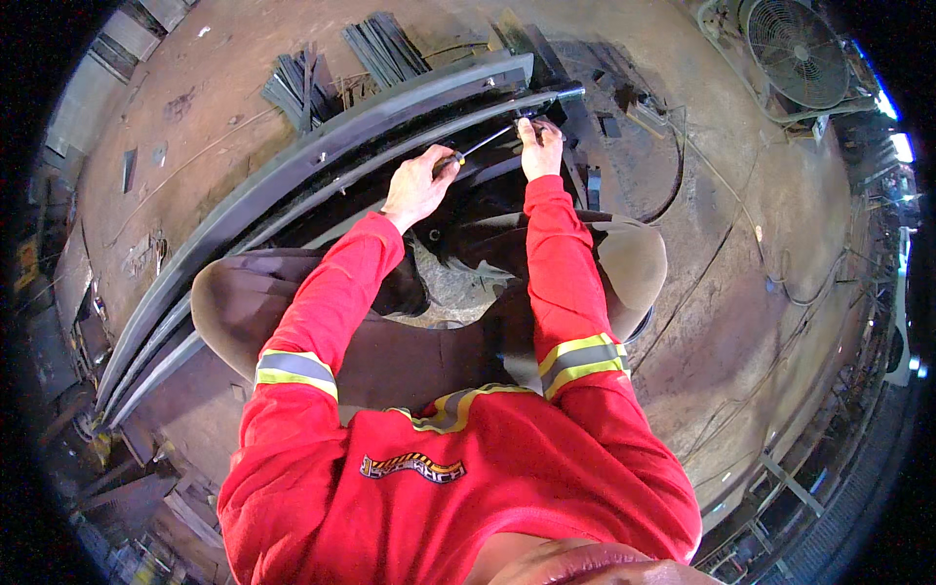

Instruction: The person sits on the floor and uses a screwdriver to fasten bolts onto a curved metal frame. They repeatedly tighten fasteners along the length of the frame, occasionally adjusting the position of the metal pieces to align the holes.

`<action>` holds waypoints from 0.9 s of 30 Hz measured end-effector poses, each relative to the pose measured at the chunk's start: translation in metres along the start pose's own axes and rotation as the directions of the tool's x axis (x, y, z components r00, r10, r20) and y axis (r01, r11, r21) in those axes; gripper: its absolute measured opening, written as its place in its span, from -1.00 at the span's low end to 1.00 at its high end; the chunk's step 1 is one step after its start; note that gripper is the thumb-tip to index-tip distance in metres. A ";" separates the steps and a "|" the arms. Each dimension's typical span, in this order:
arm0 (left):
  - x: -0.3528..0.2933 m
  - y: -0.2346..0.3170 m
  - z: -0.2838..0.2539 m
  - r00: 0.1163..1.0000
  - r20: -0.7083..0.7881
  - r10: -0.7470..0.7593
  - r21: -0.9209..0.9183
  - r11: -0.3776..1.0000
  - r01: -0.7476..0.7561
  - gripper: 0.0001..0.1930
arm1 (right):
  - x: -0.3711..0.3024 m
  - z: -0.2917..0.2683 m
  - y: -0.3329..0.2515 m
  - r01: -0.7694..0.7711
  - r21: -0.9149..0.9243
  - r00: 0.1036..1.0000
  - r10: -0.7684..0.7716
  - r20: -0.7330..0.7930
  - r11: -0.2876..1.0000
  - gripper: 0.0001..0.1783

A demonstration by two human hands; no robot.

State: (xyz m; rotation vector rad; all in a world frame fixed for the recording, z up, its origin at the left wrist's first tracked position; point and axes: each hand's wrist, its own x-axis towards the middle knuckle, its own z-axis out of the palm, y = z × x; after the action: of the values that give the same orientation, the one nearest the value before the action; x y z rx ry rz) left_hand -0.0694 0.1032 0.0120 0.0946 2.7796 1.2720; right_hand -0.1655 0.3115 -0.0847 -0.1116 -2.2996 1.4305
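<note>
My left hand (pixel 417 187) is wrapped round the black and yellow handle of a screwdriver (pixel 485 142). Its thin metal shaft points up and right toward my right hand (pixel 542 150). The fingers of that hand are closed at the screwdriver's tip, by the end of a long metal bar (pixel 468 118). Something small and dark shows at these fingers, too hidden to name. Beyond both hands lies a wider grey metal beam (pixel 390 115), running alongside the bar from upper right to lower left.
Dark flat metal strips (pixel 386 49) lie in piles past the beam. A large round fan (pixel 798 51) stands at the far right. Cables (pixel 717 255) trail across the stained floor (pixel 751 322) on the right. My bent legs (pixel 624 261) are close below the bars.
</note>
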 end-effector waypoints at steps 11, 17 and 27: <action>0.001 -0.002 0.001 1.000 0.007 0.022 -0.017 1.000 -0.022 -0.74 | -0.001 -0.004 -0.004 -0.093 0.022 0.995 0.092 0.040 0.995 -0.65; 0.003 -0.012 0.005 0.986 -0.090 0.143 0.031 0.990 -0.140 -0.74 | 0.002 -0.006 -0.004 -0.099 0.025 0.992 0.097 0.076 0.995 -0.66; -0.002 -0.014 0.011 0.966 -0.187 0.179 0.096 0.982 -0.163 -0.73 | 0.001 -0.014 -0.021 -0.154 0.032 0.975 0.147 0.168 0.987 -0.60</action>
State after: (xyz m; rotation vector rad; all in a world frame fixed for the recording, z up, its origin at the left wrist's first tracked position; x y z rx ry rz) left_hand -0.0664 0.1028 -0.0055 0.2322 3.0498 1.2695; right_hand -0.1574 0.3141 -0.0606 -0.1635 -2.4349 1.6209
